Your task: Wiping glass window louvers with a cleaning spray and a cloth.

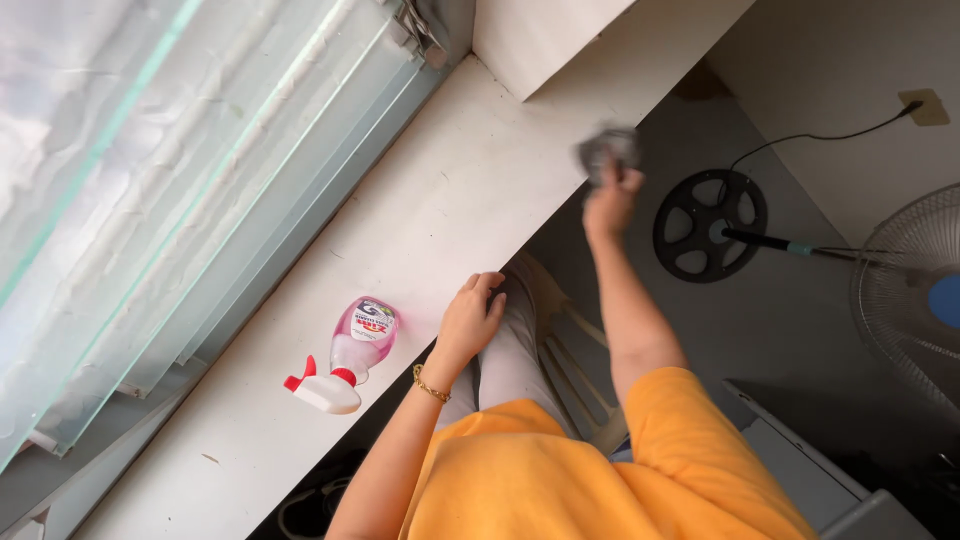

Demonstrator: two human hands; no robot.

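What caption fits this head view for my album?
Right hand presses a grey cloth on the white ledge; left hand rests beside a pink spray bottle.

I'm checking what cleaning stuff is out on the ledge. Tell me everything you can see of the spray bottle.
The spray bottle lies on its side on the white ledge beside the glass window slats. Its body looks like clear pink plastic with a printed label; the trigger head is white with red parts, pointing toward the ledge's near end. Nothing touches it; the left hand rests on the ledge edge just right of it.
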